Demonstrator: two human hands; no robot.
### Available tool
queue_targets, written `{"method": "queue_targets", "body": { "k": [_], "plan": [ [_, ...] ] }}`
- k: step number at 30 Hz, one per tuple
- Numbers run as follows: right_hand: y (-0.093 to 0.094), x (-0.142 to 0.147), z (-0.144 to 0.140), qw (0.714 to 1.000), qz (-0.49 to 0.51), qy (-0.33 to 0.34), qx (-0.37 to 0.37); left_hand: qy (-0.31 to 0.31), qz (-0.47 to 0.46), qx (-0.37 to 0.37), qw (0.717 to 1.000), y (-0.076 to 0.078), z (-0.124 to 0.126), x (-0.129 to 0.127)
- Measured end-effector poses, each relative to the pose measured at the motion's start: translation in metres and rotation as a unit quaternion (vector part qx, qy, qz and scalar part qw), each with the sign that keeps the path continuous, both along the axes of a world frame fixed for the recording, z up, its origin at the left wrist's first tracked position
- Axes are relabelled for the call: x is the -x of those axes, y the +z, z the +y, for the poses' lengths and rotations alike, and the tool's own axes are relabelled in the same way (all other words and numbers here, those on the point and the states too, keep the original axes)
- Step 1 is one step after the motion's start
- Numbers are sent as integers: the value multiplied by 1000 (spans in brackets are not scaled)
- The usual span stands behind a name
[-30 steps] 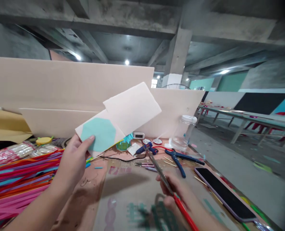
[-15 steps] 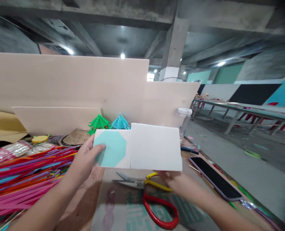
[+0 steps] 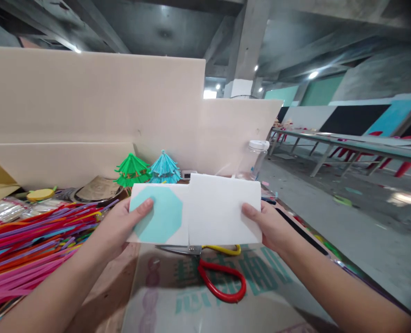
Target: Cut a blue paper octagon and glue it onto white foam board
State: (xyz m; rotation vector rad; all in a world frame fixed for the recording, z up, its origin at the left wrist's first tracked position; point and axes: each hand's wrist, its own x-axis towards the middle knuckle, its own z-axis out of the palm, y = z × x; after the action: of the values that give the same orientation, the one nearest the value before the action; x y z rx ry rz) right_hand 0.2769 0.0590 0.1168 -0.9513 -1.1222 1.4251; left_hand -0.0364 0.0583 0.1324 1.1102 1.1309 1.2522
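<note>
A: Biggest first? Beige boards (image 3: 94, 101) stand at the back. The worktop (image 3: 226, 310) below is cut off at the bottom edge.

B: Left side is a heap of coloured sticks (image 3: 25, 249), running out of view.

A: White sheet (image 3: 222, 208) held up mid-view above the worktop, teal octagon on its left part. Left hand (image 3: 117, 226) grip pinches the left edge, thumb on the octagon. Right hand (image 3: 269, 224) grip clamps the right edge.

B: Scissors (image 3: 219, 273) lie beneath, blades partly hidden by the sheet. Green and blue paper umbrellas (image 3: 148, 169) behind, bases hidden.
</note>
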Motion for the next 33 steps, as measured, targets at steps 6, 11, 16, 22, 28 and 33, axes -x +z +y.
{"method": "queue_targets", "body": {
  "k": [6, 11, 16, 22, 28, 33],
  "plan": [
    [-6, 2, -3, 998, 39, 44, 18, -49, -36, 40, 997, -3, -7, -8],
    [-9, 2, -3, 998, 46, 38, 34, -55, -39, 40, 997, -6, -7, -11],
    [-3, -2, 4, 1000, -4, -5, 19, -1, -4, -9, 1000, 3, -1, 1],
    [-2, 0, 7, 1000, -12, 6, 24, 5, 1, -15, 1000, 9, 2, 5],
    [-4, 8, 5, 999, 24, 18, 40, 14, -8, 0, 1000, 9, 1, -4],
    [-3, -12, 18, 999, -16, -37, 17, 82, -3, -46, 996, 29, -2, 17]
  ]
}}
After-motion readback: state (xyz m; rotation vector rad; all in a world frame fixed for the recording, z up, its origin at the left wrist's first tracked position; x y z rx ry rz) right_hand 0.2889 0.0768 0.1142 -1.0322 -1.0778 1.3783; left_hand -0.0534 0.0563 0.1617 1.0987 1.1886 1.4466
